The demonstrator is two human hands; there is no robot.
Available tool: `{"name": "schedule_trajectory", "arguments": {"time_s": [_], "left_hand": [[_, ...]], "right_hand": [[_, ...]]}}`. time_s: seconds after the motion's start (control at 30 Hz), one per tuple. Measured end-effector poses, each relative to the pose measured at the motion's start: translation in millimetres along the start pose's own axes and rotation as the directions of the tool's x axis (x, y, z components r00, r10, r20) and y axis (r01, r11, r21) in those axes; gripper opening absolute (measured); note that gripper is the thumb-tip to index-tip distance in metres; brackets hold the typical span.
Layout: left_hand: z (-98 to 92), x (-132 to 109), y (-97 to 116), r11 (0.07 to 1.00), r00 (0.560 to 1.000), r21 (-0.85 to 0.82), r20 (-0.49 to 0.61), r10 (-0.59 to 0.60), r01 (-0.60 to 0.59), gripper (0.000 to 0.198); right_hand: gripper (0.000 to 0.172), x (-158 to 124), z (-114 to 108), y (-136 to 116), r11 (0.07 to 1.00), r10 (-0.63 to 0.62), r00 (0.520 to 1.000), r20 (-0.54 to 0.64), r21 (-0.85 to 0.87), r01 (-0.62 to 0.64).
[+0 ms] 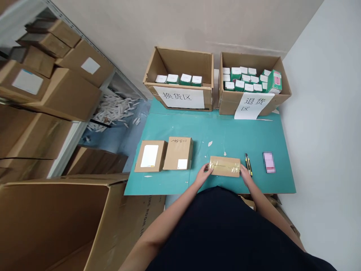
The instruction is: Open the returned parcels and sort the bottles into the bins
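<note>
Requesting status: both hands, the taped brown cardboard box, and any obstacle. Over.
Left hand, right hand: holding opposite ends of brown cardboard box. Taped face up. Yellow-and-black utility knife beside right hand; nothing atop box.

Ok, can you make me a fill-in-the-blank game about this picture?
1. The taped box sits ____ the left hand and the right hand.
2. The knife is black and ____.
3. You can see ____ small boxes in the left open box than in the right open box.

Missing words: between; yellow; fewer.
</note>
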State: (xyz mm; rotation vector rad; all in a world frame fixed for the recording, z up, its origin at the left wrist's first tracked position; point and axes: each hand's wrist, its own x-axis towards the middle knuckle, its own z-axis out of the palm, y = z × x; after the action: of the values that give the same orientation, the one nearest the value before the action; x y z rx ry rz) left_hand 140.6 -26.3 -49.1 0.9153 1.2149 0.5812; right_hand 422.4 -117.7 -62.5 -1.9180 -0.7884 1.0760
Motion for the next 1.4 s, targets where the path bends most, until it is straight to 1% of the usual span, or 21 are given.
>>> {"name": "schedule_trajectory", "arguments": {"time_s": [0.03, 0.1, 0.2, 0.27, 0.33, 0.37, 0.43, 0.6, 0.7, 0.77, 0.87, 0.93, 0.97, 1.0, 1.03, 1.1, 1.17, 1.2, 1.27, 1.33, 1.4], "left_hand": [[-3.8, -0.3, -0.4, 1.000, 1.000, 0.016, -0.021, -0.001, 0.001, 0.068], [-12.1, -1.6, -1.2, 0.999, 0.999, 0.044, -0.042, -0.018, 0.020, 0.067], [-17.9, -4.4, -1.4, 0.995, 0.998, 0.089, -0.058, -0.034, 0.039, 0.067], [-16.6, -6.3, -0.2, 0.993, 0.999, 0.115, -0.045, -0.029, 0.034, 0.066], [-14.1, -7.7, 1.4, 0.990, 0.999, 0.135, -0.022, -0.025, 0.028, 0.066], [-13.2, -8.2, 2.2, 0.989, 1.000, 0.146, -0.013, -0.027, 0.029, 0.066], [-12.8, -9.0, 3.5, 0.984, 0.999, 0.176, -0.006, -0.041, 0.042, 0.067], [-14.3, -10.3, 4.9, 0.968, 0.998, 0.243, -0.025, -0.062, 0.066, 0.061], [-12.7, -11.3, 5.1, 0.969, 0.998, 0.239, -0.035, -0.059, 0.065, 0.061], [-10.7, -12.1, 4.6, 0.975, 0.998, 0.218, -0.034, -0.048, 0.055, 0.060], [-6.9, -13.0, 1.5, 0.985, 0.999, 0.171, -0.028, -0.023, 0.027, 0.059], [-3.8, -13.0, -2.1, 0.990, 0.999, 0.140, -0.034, -0.009, 0.013, 0.059], [-1.9, -12.8, -4.2, 0.992, 0.999, 0.126, -0.040, -0.001, 0.006, 0.059], [0.1, -12.7, -6.4, 0.993, 0.999, 0.114, -0.044, 0.010, -0.005, 0.060], [2.2, -12.5, -8.8, 0.994, 0.999, 0.104, -0.044, 0.027, -0.022, 0.060], [6.4, -12.4, -13.4, 0.994, 0.997, 0.090, -0.041, 0.066, -0.062, 0.059], [10.3, -12.4, -18.1, 0.993, 0.994, 0.081, -0.050, 0.093, -0.089, 0.057], [12.0, -12.3, -20.4, 0.993, 0.993, 0.077, -0.061, 0.097, -0.092, 0.056], [15.1, -12.0, -25.2, 0.994, 0.992, 0.070, -0.088, 0.091, -0.085, 0.054], [17.8, -11.7, -29.8, 0.996, 0.991, 0.059, -0.111, 0.077, -0.071, 0.053], [20.4, -11.5, -33.6, 0.997, 0.989, 0.052, -0.135, 0.059, -0.052, 0.054]], "right_hand": [[0.072, 0.7, 2.0, 0.5, 1.000, 0.014, 1.000, -0.006, -0.013, -0.014], [0.073, 1.2, -2.9, 3.8, 0.998, 0.025, 0.998, -0.049, -0.056, -0.028], [0.074, -2.0, -25.7, 13.7, 0.976, 0.014, 0.979, -0.204, -0.210, -0.058], [0.070, -5.3, -42.1, 20.4, 0.914, 0.022, 0.954, -0.298, -0.380, -0.140], [0.065, -6.3, -53.1, 24.3, 0.834, 0.062, 0.944, -0.324, -0.503, -0.227], [0.062, -5.4, -56.0, 25.0, 0.809, 0.086, 0.944, -0.319, -0.531, -0.253], [0.057, -0.7, -57.1, 24.3, 0.800, 0.117, 0.946, -0.302, -0.535, -0.270], [0.039, 14.7, -49.3, 19.1, 0.855, 0.160, 0.952, -0.261, -0.446, -0.266], [0.033, 14.0, -46.7, 12.8, 0.895, 0.176, 0.963, -0.205, -0.374, -0.244], [0.037, 7.5, -47.1, 2.9, 0.922, 0.169, 0.972, -0.163, -0.322, -0.214], [0.051, -7.0, -52.1, -24.8, 0.966, 0.099, 0.991, -0.089, -0.231, -0.117], [0.060, -16.1, -56.9, -50.5, 0.967, 0.008, 1.000, 0.017, -0.254, -0.004], [0.061, -19.5, -58.7, -64.3, 0.948, -0.049, 0.994, 0.101, -0.310, 0.078], [0.060, -21.8, -59.5, -78.0, 0.906, -0.114, 0.974, 0.198, -0.381, 0.183], [0.059, -22.9, -59.1, -91.0, 0.841, -0.175, 0.936, 0.304, -0.448, 0.303], [0.056, -21.7, -53.7, -113.5, 0.663, -0.239, 0.821, 0.518, -0.531, 0.528], [0.056, -17.2, -43.2, -130.9, 0.484, -0.197, 0.707, 0.679, -0.560, 0.673], [0.056, -14.2, -36.8, -137.9, 0.410, -0.152, 0.664, 0.732, -0.564, 0.716], [0.056, -8.1, -23.7, -149.6, 0.291, -0.065, 0.601, 0.796, -0.561, 0.775], [0.056, -2.6, -12.6, -159.1, 0.209, -0.004, 0.554, 0.833, -0.541, 0.815], [0.056, 1.6, -4.9, -166.6, 0.159, 0.033, 0.515, 0.856, -0.514, 0.843]]}}
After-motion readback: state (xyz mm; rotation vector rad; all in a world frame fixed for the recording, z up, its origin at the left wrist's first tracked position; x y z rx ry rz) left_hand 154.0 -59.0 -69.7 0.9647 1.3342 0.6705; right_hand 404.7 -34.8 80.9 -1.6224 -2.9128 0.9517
